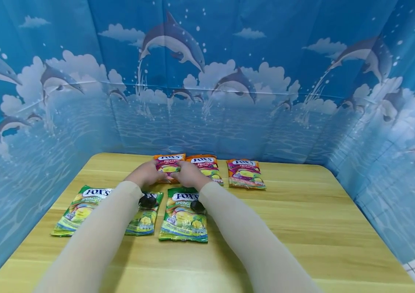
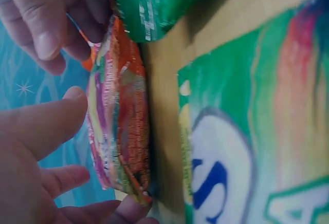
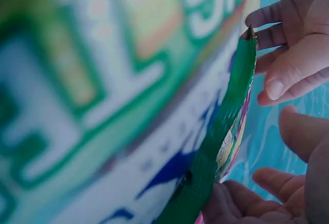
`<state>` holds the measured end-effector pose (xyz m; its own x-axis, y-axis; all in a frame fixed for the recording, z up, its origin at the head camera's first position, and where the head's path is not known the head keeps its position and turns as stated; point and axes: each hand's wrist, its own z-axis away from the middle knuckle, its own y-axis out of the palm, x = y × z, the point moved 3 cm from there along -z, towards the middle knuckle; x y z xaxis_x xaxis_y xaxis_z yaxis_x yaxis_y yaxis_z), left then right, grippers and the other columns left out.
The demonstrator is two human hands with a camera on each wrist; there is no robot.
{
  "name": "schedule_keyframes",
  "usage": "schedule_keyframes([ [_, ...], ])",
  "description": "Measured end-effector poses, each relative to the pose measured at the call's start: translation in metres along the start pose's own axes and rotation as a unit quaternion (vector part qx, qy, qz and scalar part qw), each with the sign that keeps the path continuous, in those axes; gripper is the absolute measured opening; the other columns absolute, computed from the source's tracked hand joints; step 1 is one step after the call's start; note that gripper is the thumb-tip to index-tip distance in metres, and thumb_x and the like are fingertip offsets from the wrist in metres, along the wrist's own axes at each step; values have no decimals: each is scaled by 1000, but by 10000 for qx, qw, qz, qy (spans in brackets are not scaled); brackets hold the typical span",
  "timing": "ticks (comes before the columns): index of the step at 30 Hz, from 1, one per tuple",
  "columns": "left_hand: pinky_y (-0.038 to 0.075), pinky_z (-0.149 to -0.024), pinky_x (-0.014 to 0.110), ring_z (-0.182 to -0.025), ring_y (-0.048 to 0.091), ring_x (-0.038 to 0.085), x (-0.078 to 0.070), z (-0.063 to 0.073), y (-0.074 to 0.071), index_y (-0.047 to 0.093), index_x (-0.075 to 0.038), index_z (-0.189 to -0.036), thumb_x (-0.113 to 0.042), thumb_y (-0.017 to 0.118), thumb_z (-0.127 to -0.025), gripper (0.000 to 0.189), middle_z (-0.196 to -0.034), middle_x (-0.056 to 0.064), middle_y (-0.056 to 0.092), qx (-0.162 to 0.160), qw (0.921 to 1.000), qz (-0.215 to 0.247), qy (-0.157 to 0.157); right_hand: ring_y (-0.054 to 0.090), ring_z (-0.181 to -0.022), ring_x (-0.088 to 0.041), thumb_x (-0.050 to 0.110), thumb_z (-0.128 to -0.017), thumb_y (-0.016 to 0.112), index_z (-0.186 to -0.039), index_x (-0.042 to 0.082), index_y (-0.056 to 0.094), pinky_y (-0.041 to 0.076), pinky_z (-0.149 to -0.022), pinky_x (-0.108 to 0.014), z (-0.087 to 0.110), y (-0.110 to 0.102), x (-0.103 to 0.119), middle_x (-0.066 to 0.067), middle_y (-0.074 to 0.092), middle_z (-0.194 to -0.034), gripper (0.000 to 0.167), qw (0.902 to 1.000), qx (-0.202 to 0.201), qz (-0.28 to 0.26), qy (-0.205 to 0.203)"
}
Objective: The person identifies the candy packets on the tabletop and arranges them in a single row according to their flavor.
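At the back of the table, a small orange-and-purple bag of Fox's Fruits candy [image 1: 168,166] lies between both hands. My left hand [image 1: 146,174] is at its left side, and my right hand [image 1: 189,175] at its right. In the left wrist view, the candy bag [image 2: 128,116] is seen edge-on, with left fingertips [image 2: 131,211] right at its near end and the thumb raised. The right wrist view shows the right hand's fingers loosely extended beside the bag, partly hidden behind a green bag's edge [image 3: 226,116]. A second Fruits bag [image 1: 207,165] lies beside the right hand.
Another Fruits bag [image 1: 245,174] lies farther right. Three green Fox's Spring Tea bags form a front row: left [image 1: 79,209], middle [image 1: 143,224], partly under the left sleeve, and right [image 1: 183,217]. A dolphin-print curtain [image 1: 207,118] surrounds the wooden table [image 1: 302,228].
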<state>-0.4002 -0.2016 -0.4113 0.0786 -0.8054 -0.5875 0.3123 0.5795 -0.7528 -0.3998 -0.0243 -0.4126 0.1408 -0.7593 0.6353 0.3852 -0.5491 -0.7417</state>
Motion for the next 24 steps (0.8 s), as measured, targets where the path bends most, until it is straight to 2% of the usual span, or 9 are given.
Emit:
schedule_keyframes([
  [2, 36, -123, 62, -144, 47, 43, 1, -3, 1, 30, 1, -164, -42, 67, -103, 83, -163, 25, 42, 5, 9999, -144, -24, 44, -49, -15, 40, -109, 58, -168, 21, 29, 58, -74, -35, -1, 0, 0, -22, 67, -137, 69, 9999, -24, 128, 88],
  [3, 35, -123, 62, -146, 45, 44, 1, -3, 2, 29, 0, -164, -42, 66, -103, 83, -164, 25, 41, 11, 9998, -209, -40, 52, -58, -16, 41, -109, 58, -168, 20, 31, 60, -86, -38, -2, 1, 0, -20, 62, -146, 69, 9997, -55, 222, 105],
  [5, 33, -124, 63, -150, 40, 47, 1, -4, 2, 27, 1, -165, -42, 63, -105, 83, -166, 27, 37, 2, 9993, -360, -69, 68, -87, -19, 43, -108, 58, -167, 17, 32, 54, -108, -43, -2, 1, -1, -16, 54, -157, 69, 9992, -73, 377, 126],
  [7, 31, -125, 63, -153, 36, 47, 1, -5, 2, 25, 2, -166, -42, 61, -106, 82, -168, 27, 34, -22, 9988, -488, -90, 66, -120, -23, 44, -108, 59, -166, 14, 34, 44, -120, -46, -3, 0, -1, -9, 41, -169, 70, 9984, -121, 535, 141],
  [10, 32, -125, 61, -153, 37, 45, -1, -5, 2, 25, 1, -166, -39, 61, -106, 81, -167, 27, 35, -65, 9983, -560, -108, 58, -136, -29, 42, -108, 60, -165, 10, 35, 43, -121, -47, -4, 0, -2, -10, 40, -169, 70, 9990, -34, 399, 194],
  [13, 33, -125, 60, -151, 41, 43, -1, -5, 2, 26, 0, -166, -36, 66, -104, 82, -166, 26, 38, -107, 9984, -524, -191, 57, -138, -30, 40, -107, 61, -164, 9, 37, 44, -121, -48, -6, -1, -4, -11, 41, -168, 70, 9995, -5, 167, 262],
  [16, 33, -125, 60, -149, 42, 43, -2, -3, 3, 25, -2, -166, -35, 69, -102, 85, -165, 26, 39, -118, 9986, -453, -263, 47, -149, -28, 37, -106, 63, -164, 9, 37, 41, -122, -49, -7, -2, -5, -10, 42, -168, 69, 9994, -24, -68, 333],
  [24, 34, -124, 62, -148, 43, 44, 2, -4, 2, 27, -5, -167, -30, 75, -99, 86, -166, 25, 37, -173, 9995, -138, -235, 52, -145, -29, 30, -103, 71, -164, 9, 39, 47, -117, -48, -9, -2, -10, -10, 46, -165, 72, 9971, -80, -649, 394],
])
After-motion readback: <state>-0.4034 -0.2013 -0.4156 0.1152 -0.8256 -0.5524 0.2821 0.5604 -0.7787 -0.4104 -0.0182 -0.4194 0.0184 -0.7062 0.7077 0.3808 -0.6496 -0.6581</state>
